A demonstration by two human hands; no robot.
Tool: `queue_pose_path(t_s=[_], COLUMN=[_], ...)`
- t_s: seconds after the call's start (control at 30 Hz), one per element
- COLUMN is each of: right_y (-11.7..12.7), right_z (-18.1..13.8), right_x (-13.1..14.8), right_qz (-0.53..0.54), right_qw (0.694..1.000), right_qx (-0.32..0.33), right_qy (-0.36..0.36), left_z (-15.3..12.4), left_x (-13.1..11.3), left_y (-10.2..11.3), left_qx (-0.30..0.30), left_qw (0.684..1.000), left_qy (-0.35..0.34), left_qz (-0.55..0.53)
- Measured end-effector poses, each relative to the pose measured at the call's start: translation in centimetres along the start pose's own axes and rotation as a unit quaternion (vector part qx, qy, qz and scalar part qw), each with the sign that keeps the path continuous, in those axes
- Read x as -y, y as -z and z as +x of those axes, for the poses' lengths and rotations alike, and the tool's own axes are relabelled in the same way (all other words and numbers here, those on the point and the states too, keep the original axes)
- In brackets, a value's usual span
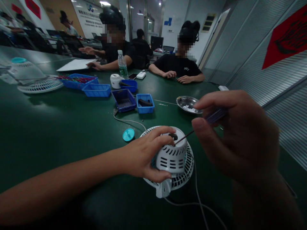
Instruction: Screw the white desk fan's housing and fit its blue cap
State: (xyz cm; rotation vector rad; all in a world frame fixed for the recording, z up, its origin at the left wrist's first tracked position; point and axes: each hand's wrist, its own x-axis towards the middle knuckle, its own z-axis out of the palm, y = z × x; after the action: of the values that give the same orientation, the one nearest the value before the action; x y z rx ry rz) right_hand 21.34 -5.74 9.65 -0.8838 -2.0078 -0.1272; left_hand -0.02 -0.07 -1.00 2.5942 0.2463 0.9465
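Note:
A white fan (171,161) lies grille-down on the green table, its slotted motor housing facing up. My left hand (148,150) wraps around the housing from the left, thumb low and fingers over the top. In my right hand (235,134) is a screwdriver (214,115) with a clear purplish handle. Its thin shaft slants down to the left, and the tip meets the top of the housing by a dark opening, close to my left fingertips. A turquoise round cap (128,135) with a central stem rests on the table left of the fan.
Blue bins (145,110) stand beyond the fan, one holding dark parts. A metal bowl (185,99) with small white pieces sits behind my right hand. Another fan (31,75) is at far left. A bottle (122,65) and two seated people are across the table. Cables trail from the fan.

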Motion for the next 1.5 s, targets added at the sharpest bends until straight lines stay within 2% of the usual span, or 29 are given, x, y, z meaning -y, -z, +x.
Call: queue_pose_path(t_s=[0.07,0.23,0.4,0.5,0.8,1.0,1.17,1.4,1.5], right_y=[-0.04,0.1,-0.12,-0.3,-0.7,-0.64,-0.27,-0.56,-0.45], right_z=[0.06,0.09,0.34,0.36,-0.07,-0.25,-0.21,0.01,-0.07], right_x=[-0.13,-0.35,-0.24,-0.4,-0.57,-0.45,-0.32,-0.26,-0.28], right_qz=[-0.021,0.054,-0.029,-0.026,0.058,-0.003,0.057,-0.022,0.024], right_qw=[1.0,0.999,0.999,0.999,0.998,0.999,0.998,0.999,1.0], right_qx=[-0.012,-0.003,-0.023,-0.029,0.021,-0.045,-0.001,-0.03,-0.014], right_qy=[0.006,-0.005,-0.009,-0.004,-0.017,0.009,-0.001,0.012,0.006], left_z=[-0.04,-0.03,-0.02,-0.06,-0.12,-0.11,0.11,0.05,-0.01], left_x=[0.08,0.14,0.07,0.05,0.23,0.23,0.05,0.2,0.27], left_y=[-0.04,-0.03,0.08,0.13,-0.18,-0.07,0.18,0.17,0.2], left_qx=[-0.002,-0.004,-0.006,-0.002,-0.018,-0.014,-0.01,-0.004,0.0], left_qw=[1.0,1.0,1.0,1.0,1.0,1.0,1.0,1.0,0.999], left_qy=[0.002,-0.006,-0.008,-0.006,-0.014,-0.009,-0.013,0.012,0.022], left_qz=[0.002,-0.005,0.008,0.011,-0.012,-0.012,-0.005,-0.02,-0.032])
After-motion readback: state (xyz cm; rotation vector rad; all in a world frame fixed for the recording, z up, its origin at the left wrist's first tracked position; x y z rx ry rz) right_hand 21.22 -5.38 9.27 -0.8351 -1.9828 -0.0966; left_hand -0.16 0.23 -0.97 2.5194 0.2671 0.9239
